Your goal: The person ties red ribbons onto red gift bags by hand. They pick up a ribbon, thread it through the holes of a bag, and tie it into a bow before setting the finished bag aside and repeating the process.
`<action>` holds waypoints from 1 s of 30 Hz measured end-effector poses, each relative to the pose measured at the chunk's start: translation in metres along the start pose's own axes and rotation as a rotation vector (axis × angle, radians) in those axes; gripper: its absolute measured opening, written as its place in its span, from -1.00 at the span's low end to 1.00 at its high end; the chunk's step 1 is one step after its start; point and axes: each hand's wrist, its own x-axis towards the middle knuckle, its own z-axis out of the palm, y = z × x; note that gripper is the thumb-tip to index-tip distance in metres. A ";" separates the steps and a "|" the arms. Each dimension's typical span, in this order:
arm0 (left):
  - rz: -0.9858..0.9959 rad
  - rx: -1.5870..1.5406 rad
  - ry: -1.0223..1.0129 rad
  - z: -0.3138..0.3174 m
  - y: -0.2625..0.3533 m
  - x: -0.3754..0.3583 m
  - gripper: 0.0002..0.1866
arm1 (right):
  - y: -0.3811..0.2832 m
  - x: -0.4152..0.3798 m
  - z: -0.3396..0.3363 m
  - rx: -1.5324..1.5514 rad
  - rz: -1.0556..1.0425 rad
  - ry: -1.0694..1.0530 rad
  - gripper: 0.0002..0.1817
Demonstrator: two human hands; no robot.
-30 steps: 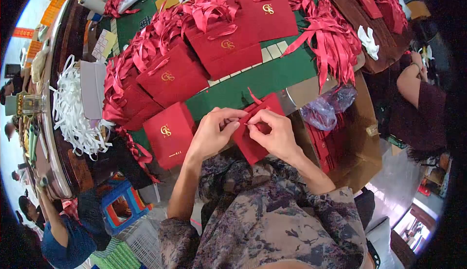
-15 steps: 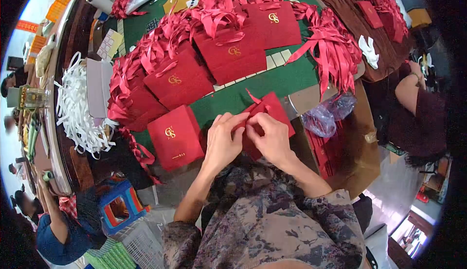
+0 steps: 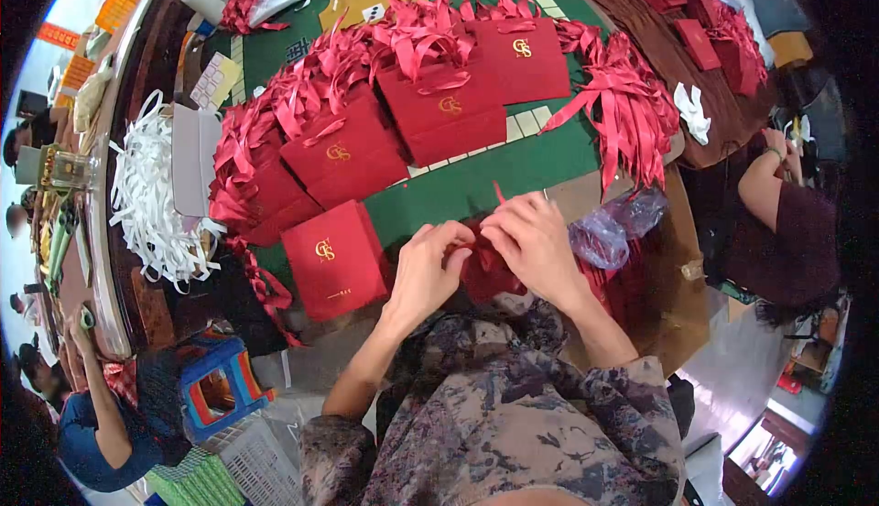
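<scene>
A small red paper bag (image 3: 487, 277) is between my hands, partly covered by my fingers and tilted toward my lap. My left hand (image 3: 432, 263) pinches its edge with thumb and index finger. The fingers of my right hand (image 3: 531, 245) are closed at the bag's top, around a red ribbon (image 3: 498, 192) whose end pokes up above them. Just left of my left hand lies a flat red bag (image 3: 335, 261) with a gold monogram. Beyond my hands stand several red bags (image 3: 441, 112) with ribbon handles heaped over them.
A bundle of red ribbons (image 3: 632, 103) hangs over the right table edge. Below it, a clear plastic bag (image 3: 604, 236) rests by a cardboard box (image 3: 691, 295). At left is a box of white ribbons (image 3: 151, 204). Co-workers sit on both sides; a blue stool (image 3: 215, 391) stands lower left.
My right hand has risen and turned, its back now more toward me. The held bag has tipped lower and shows less. My left hand has stayed nearly in place.
</scene>
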 end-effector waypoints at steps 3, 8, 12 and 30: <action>0.181 0.079 0.079 0.011 -0.001 -0.001 -0.81 | 0.011 0.005 -0.003 0.005 0.023 -0.203 -0.84; 0.302 0.116 0.212 0.022 0.004 -0.008 -0.82 | 0.040 0.017 0.002 0.191 0.086 -0.517 -0.73; 0.303 0.145 0.208 0.024 0.001 -0.010 -0.82 | 0.048 0.036 -0.004 0.378 0.128 -0.678 -0.69; 0.097 0.114 0.191 0.012 -0.011 0.012 -0.81 | 0.063 0.038 0.029 0.398 0.356 -0.187 -0.67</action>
